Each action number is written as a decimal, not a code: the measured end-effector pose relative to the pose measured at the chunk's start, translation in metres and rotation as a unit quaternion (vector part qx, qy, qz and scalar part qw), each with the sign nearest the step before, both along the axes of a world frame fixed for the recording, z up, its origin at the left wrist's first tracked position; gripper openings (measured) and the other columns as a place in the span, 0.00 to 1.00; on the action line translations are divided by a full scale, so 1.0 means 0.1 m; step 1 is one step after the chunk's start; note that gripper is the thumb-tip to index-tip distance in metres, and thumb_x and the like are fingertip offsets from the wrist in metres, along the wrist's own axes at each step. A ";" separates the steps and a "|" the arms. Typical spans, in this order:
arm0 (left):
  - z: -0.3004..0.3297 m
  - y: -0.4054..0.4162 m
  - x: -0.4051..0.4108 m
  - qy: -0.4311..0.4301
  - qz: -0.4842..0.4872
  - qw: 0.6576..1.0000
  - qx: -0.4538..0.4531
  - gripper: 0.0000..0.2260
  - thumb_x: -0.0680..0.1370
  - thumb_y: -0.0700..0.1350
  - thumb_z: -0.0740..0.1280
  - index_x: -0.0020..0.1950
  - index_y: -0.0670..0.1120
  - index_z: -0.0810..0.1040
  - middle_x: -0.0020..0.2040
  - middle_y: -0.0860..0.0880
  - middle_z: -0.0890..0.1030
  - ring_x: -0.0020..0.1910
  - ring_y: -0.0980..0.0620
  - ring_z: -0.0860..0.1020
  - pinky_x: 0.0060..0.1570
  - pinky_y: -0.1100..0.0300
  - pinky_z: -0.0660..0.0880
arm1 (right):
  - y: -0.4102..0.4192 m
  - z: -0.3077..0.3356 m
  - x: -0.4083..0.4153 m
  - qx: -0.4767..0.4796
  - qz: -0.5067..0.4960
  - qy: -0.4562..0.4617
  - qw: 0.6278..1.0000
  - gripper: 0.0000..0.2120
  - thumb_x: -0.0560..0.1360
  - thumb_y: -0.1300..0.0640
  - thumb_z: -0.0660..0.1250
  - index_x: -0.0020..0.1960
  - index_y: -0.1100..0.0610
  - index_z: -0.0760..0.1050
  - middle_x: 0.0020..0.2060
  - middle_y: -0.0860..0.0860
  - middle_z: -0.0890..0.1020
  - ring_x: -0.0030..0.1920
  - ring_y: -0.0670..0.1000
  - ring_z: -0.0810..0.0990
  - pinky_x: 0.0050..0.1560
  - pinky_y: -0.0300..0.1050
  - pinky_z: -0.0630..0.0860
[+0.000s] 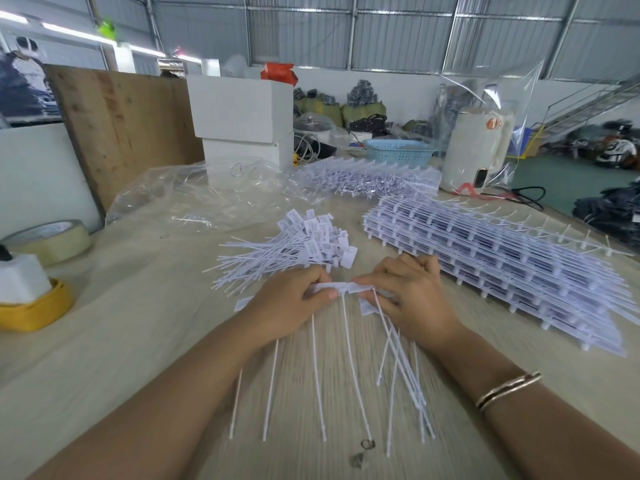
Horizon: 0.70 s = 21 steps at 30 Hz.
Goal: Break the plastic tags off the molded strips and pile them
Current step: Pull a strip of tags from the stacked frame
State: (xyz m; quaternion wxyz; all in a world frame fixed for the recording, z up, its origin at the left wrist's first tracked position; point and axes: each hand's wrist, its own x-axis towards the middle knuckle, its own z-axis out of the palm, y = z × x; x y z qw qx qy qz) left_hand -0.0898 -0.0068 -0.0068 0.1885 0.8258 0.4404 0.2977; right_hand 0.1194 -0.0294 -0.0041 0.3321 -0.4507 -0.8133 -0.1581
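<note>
A white molded strip of plastic tags lies across the wooden table between both hands, its long thin tails fanning toward me. My left hand grips the strip's left end, thumb on top. My right hand pinches its right end, with several tails bunched under the fingers. A pile of loose broken-off tags lies just beyond my hands. To the right sits a thick stack of unbroken strips.
A second heap of strips and crumpled clear plastic lie farther back. A tape roll and a yellow-based foam block sit at the left edge. White boxes, a blue basket and a white kettle stand behind.
</note>
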 end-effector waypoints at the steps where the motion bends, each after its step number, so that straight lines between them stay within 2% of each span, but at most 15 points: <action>1: 0.00 0.01 0.00 -0.009 -0.007 1.000 -0.002 0.06 0.77 0.50 0.66 0.41 0.54 0.73 0.35 0.54 0.71 0.34 0.57 0.68 0.36 0.59 0.63 | 0.01 -0.01 0.00 -0.017 0.006 0.015 1.000 0.10 0.73 0.47 0.65 0.47 0.48 0.83 0.37 0.45 0.81 0.39 0.52 0.77 0.45 0.49 0.58; 6: 0.01 0.00 0.01 -0.038 -0.016 0.999 -0.002 0.05 0.76 0.49 0.67 0.41 0.53 0.74 0.38 0.49 0.76 0.36 0.54 0.71 0.37 0.60 0.64 | 0.06 -0.05 0.01 -0.111 0.018 0.111 0.988 0.07 0.75 0.51 0.66 0.46 0.46 0.83 0.38 0.39 0.79 0.46 0.47 0.74 0.49 0.49 0.55; 8: 0.01 0.00 0.04 -0.030 -0.013 0.999 0.022 0.04 0.76 0.49 0.67 0.43 0.53 0.75 0.38 0.49 0.77 0.36 0.53 0.71 0.36 0.58 0.65 | 0.07 -0.04 0.00 -0.150 0.026 0.149 0.977 0.07 0.75 0.52 0.66 0.44 0.48 0.83 0.35 0.36 0.76 0.45 0.46 0.74 0.53 0.53 0.60; 10: 0.02 -0.02 0.07 -0.036 -0.015 0.998 0.039 0.03 0.77 0.49 0.67 0.44 0.54 0.75 0.36 0.51 0.77 0.33 0.57 0.70 0.35 0.60 0.64 | 0.08 -0.03 0.01 -0.178 0.046 0.181 0.966 0.09 0.75 0.54 0.66 0.38 0.46 0.81 0.31 0.36 0.76 0.40 0.46 0.75 0.51 0.60 0.67; 11: 0.03 -0.03 0.08 -0.043 -0.018 0.998 0.040 0.03 0.77 0.50 0.66 0.44 0.54 0.75 0.36 0.53 0.76 0.33 0.58 0.70 0.34 0.61 0.64 | 0.08 -0.02 0.01 -0.187 0.055 0.208 0.959 0.11 0.75 0.55 0.66 0.35 0.45 0.80 0.30 0.38 0.76 0.38 0.45 0.76 0.49 0.57 0.69; 12: 0.03 -0.03 0.08 -0.047 -0.022 0.998 0.039 0.03 0.77 0.50 0.66 0.44 0.54 0.75 0.37 0.54 0.77 0.33 0.58 0.71 0.35 0.62 0.64 | 0.09 -0.02 0.03 -0.196 0.062 0.258 0.944 0.11 0.76 0.55 0.66 0.35 0.48 0.79 0.29 0.39 0.77 0.36 0.43 0.76 0.48 0.50 0.70; 14: 0.02 -0.03 0.05 -0.047 -0.030 0.998 0.030 0.03 0.77 0.50 0.65 0.45 0.52 0.75 0.39 0.52 0.78 0.36 0.54 0.73 0.36 0.61 0.66 | 0.10 0.00 0.10 -0.211 0.060 0.397 0.891 0.11 0.77 0.56 0.65 0.39 0.58 0.81 0.32 0.41 0.81 0.35 0.39 0.77 0.43 0.37 0.71; 15: 0.01 -0.03 0.03 -0.053 -0.034 0.998 0.020 0.04 0.78 0.49 0.65 0.45 0.51 0.75 0.39 0.51 0.78 0.36 0.53 0.74 0.37 0.60 0.66 | 0.10 0.01 0.15 -0.209 0.043 0.435 0.875 0.11 0.77 0.55 0.64 0.40 0.57 0.81 0.33 0.43 0.82 0.36 0.40 0.77 0.42 0.36 0.72; 17: 0.00 -0.02 -0.01 -0.076 -0.027 0.997 0.000 0.05 0.78 0.50 0.64 0.45 0.51 0.74 0.35 0.57 0.75 0.32 0.58 0.70 0.35 0.65 0.64 | 0.10 0.00 0.22 -0.199 0.016 0.399 0.895 0.09 0.76 0.55 0.64 0.40 0.52 0.81 0.36 0.49 0.83 0.38 0.46 0.78 0.43 0.42 0.73; 19: -0.02 0.01 -0.03 -0.084 0.000 0.996 -0.002 0.05 0.79 0.51 0.62 0.44 0.53 0.73 0.33 0.58 0.73 0.30 0.61 0.68 0.33 0.68 0.63 | 0.11 -0.02 0.22 -0.209 0.020 0.312 0.927 0.08 0.77 0.59 0.64 0.49 0.49 0.81 0.42 0.55 0.82 0.41 0.54 0.78 0.46 0.47 0.73; 21: -0.04 0.04 -0.03 -0.071 0.018 0.997 -0.008 0.03 0.79 0.49 0.61 0.46 0.54 0.73 0.37 0.54 0.76 0.32 0.60 0.69 0.35 0.66 0.64 | 0.11 -0.04 0.18 -0.220 0.048 0.259 0.939 0.16 0.76 0.67 0.63 0.60 0.52 0.77 0.41 0.52 0.77 0.39 0.49 0.74 0.44 0.39 0.69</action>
